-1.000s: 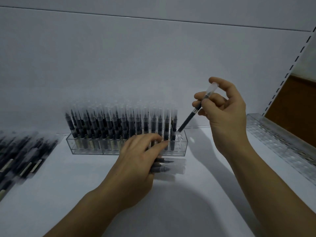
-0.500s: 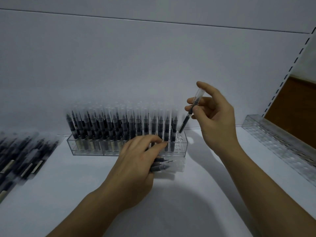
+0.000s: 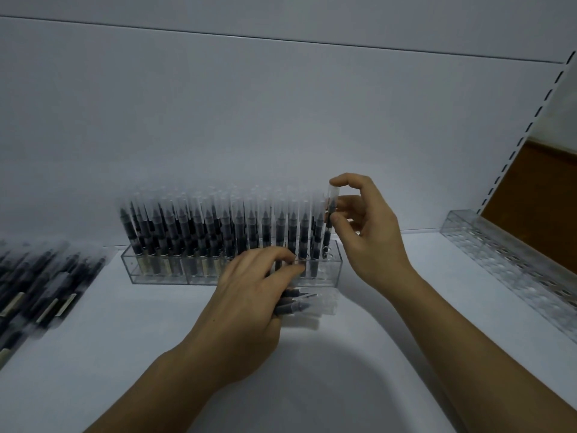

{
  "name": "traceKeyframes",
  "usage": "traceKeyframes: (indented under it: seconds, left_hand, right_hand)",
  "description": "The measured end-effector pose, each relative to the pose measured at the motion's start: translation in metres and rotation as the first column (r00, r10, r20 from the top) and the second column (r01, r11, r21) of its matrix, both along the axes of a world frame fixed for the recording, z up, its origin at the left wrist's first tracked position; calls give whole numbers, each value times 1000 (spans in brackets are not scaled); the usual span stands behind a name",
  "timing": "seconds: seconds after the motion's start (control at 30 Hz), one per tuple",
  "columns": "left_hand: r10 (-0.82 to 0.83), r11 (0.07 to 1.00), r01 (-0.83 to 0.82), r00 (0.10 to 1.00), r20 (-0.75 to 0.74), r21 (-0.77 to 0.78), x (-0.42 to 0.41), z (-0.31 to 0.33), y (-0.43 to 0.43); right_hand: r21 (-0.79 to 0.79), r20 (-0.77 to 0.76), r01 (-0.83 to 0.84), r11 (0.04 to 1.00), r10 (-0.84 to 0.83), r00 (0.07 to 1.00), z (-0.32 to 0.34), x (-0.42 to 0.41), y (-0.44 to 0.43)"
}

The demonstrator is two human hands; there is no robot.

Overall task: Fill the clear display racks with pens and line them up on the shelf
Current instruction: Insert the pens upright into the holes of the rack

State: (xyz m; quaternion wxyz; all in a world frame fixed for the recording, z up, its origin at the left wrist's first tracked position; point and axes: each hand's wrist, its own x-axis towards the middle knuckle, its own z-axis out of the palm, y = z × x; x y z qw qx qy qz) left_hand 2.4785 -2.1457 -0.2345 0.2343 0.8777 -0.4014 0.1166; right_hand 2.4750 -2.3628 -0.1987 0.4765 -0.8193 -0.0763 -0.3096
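Head view of a white shelf (image 3: 312,385), described from the near edge to the back. Two bare forearms are seen entering from the lower edge.

The left hand (image 3: 249,295) is laid on the shelf at centre, with its fingers curled over a bundle of pens (image 3: 296,303). The bundle is held lying flat. The dark tips and clear caps point right and protrude beyond the fingers. The thumb and forefinger are extended towards the front wall of the clear rack (image 3: 156,270); whether they touch it cannot be told.

The rack is set just behind the bundle, lengthways across the shelf. It is filled along nearly its whole length by standing pens (image 3: 203,232), which are upright, dark-barrelled and capped in clear plastic. A few holes are visible at its right end.

Above that right end the right hand (image 3: 365,232) is raised. A single pen (image 3: 329,220) is pinched upright in it, with the forefinger placed on the cap top and the thumb pressed against the barrel. The remaining fingers are loosely bent behind. The pen's lower end is level with the top of the rack; whether it is seated in a hole cannot be told.

At far left, loose pens (image 3: 37,289) are heaped flat on the shelf, well apart from the rack. At far right, a second clear rack (image 3: 499,260) is placed at an angle, with its rows of holes showing.

The scene is closed behind by a pale back panel (image 3: 281,120). It is bordered on the right by a slotted upright (image 3: 530,126) and a brown panel (image 3: 546,214).
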Motion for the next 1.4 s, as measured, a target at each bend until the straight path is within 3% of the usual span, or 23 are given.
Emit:
traceKeyframes:
  seconds: [0.17,0.33,0.43,0.6,0.8,0.9,1.13,1.23,1.4]
  left_hand:
    - [-14,999,14,1000,3,-32,0,-1,0]
    - [-43,983,34,998,-45,-180,0,6,2]
    - [-80,942,29,987,-139,-335,-4,10,4]
    - [-256,843,-42,846,-468,-537,-9,15,-2]
    - [-542,729,-5,605,-583,-684,-13,23,-5]
    - [-562,737,12,567,-602,-676,-13,24,-5]
    - [-526,746,73,674,-519,-662,-13,24,-3]
    - [-476,748,3,699,-534,-663,-11,19,-2]
    - [-238,800,-130,828,-507,-586,-7,9,1]
  right_hand:
    - [-66,-24,7,998,-9,1000,-3,0,-1]
    - [-125,234,157,980,-125,964,6,-8,8]
    - [-125,296,74,989,-34,955,15,-17,15]
    - [-149,118,-252,956,270,956,16,-25,28]
    - [-55,29,-358,932,360,932,11,-25,33]
    - [25,28,-365,931,365,931,14,-25,33]
    - [229,33,-398,888,402,915,19,-23,32]
    - [314,98,-367,876,354,930,26,-23,27]
    - [479,153,-293,827,251,956,35,-19,9]
